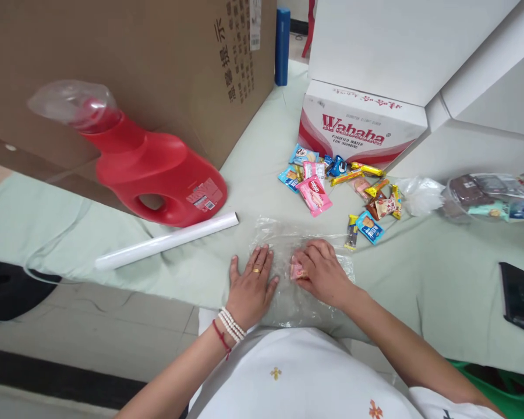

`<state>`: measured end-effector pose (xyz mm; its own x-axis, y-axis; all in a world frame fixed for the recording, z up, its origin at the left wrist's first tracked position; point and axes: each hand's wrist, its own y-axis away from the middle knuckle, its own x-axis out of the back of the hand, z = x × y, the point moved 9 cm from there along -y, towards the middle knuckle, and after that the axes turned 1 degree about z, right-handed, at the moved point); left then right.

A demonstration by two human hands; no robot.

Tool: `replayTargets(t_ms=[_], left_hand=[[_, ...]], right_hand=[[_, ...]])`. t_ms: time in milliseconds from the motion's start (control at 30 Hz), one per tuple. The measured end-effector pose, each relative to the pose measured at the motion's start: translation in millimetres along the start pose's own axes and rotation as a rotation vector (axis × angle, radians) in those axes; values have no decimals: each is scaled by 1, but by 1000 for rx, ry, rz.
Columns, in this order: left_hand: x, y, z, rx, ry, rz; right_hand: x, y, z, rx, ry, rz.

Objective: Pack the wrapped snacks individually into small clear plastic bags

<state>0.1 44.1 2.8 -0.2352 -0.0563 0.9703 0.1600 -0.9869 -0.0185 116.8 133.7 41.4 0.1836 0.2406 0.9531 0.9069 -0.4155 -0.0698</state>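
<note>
A clear plastic bag [288,308] lies flat on the table in front of me. My left hand [251,288] rests on its left side, palm down with the fingers spread. Over the middle of the bag, my right hand [323,270] is closed around a small pink wrapped snack [297,269], partly covered by the fingers. Whether that snack is inside the bag or on top of it, I cannot tell. Just beyond the bag is a loose pile of wrapped snacks [315,195] in pink, blue and yellow. A blue packet [370,227] lies nearest my right hand.
A red detergent bottle [166,174] and a white roll [168,240] lie to the left, before a large cardboard box [135,52]. Behind the snacks stands a Wahaha box [362,125]. At right are a filled plastic bag [484,195] and a black phone [519,294].
</note>
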Motion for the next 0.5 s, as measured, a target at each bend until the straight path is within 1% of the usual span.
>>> replayTargets(t_ms=[100,200,267,333,433,500], left_hand=[[0,0,0,2,0,-1],[0,1,0,3,4,-8],[0,1,0,6,5,-8],[0,1,0,12,5,-9],[-1,1,1,15,7,-1],[-1,1,1,4,13,14]], right_hand=[[7,11,-18,81,11,43],[9,22,-24,90,34,2],[11,25,-18,75,34,-57],[20,24,-6,40,-5,-88],[36,11,8,-4,-126,-101],[38,-3,6,30,-194,-135]])
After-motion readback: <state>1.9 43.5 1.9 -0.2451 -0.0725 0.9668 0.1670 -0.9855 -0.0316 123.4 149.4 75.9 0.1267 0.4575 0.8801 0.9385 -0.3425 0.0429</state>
